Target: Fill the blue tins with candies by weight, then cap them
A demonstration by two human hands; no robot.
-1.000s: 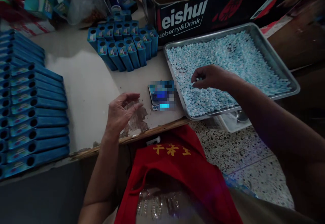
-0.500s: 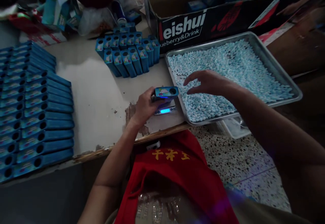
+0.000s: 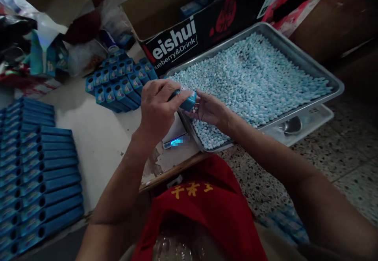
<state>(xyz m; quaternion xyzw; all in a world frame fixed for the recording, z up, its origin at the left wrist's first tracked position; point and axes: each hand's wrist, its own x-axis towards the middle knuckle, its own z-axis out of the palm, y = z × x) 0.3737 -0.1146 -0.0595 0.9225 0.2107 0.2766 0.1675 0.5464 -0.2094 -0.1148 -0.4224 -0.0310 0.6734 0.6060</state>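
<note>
From my remote seat, the head camera gives me the pale counter (image 3: 103, 138), its front edge bare wood. A black carton (image 3: 174, 52) lettered in white stands at the back, with blue packs inside. Beside it lies the big metal tray (image 3: 305, 58), reaching beyond the counter's front edge. To the left, the stacked blue boxes (image 3: 56, 174) lie on their sides, their round holes facing me. The standing blue boxes (image 3: 124, 87) are grouped just in front of the carton.

The left hand (image 3: 158, 99) is above the counter, between that group and the tray; its grip is closed around one box, fingers over the top and thumb on the near side. The right hand (image 3: 211, 109) is over the tray's left part, half curled at the box's far end; I cannot tell whether it bears on the box. Below the left hand sits a small scale (image 3: 174, 133), its display glowing blue. The held box (image 3: 189, 101) is tilted toward the right hand.

Smallest are the white and pale-blue pellets (image 3: 254, 79) covering most of the tray; a few show at the right fingertips.
</note>
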